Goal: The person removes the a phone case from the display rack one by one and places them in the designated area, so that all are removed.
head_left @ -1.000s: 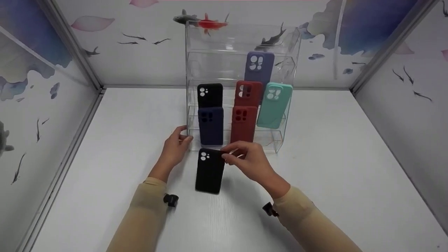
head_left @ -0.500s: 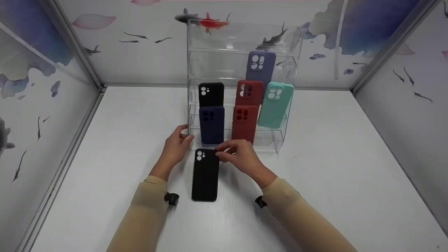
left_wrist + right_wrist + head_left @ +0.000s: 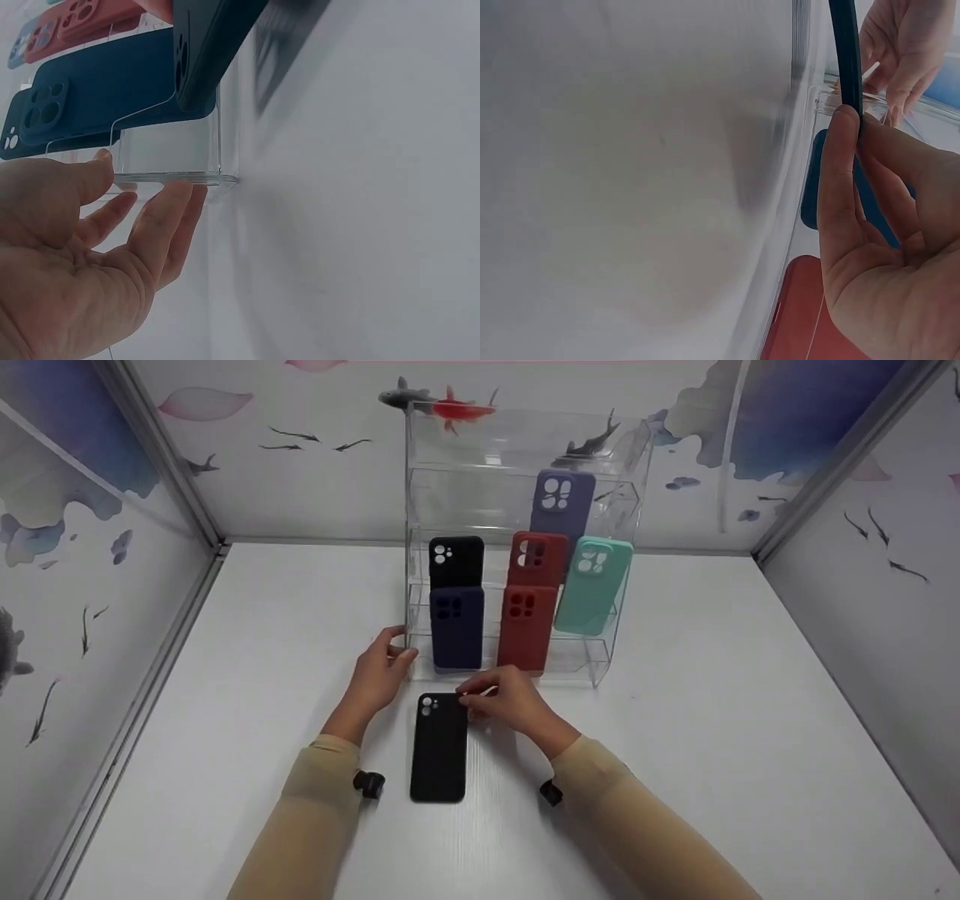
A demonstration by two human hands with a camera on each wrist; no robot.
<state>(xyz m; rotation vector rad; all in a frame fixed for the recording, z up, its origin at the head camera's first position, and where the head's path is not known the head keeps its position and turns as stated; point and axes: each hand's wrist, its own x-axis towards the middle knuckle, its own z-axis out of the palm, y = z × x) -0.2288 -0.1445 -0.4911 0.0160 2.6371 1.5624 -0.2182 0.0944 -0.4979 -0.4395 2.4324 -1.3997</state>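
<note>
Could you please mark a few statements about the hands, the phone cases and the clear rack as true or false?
1. The right hand pinches the top corner of the black case in front of the rack. True.
2. The left hand holds a red case. False: it touches the acrylic rack at its left front corner.
3. The mint case stands on the rack's right side. True.
4. The purple case lies on the table. False: it stands on an upper shelf.
</note>
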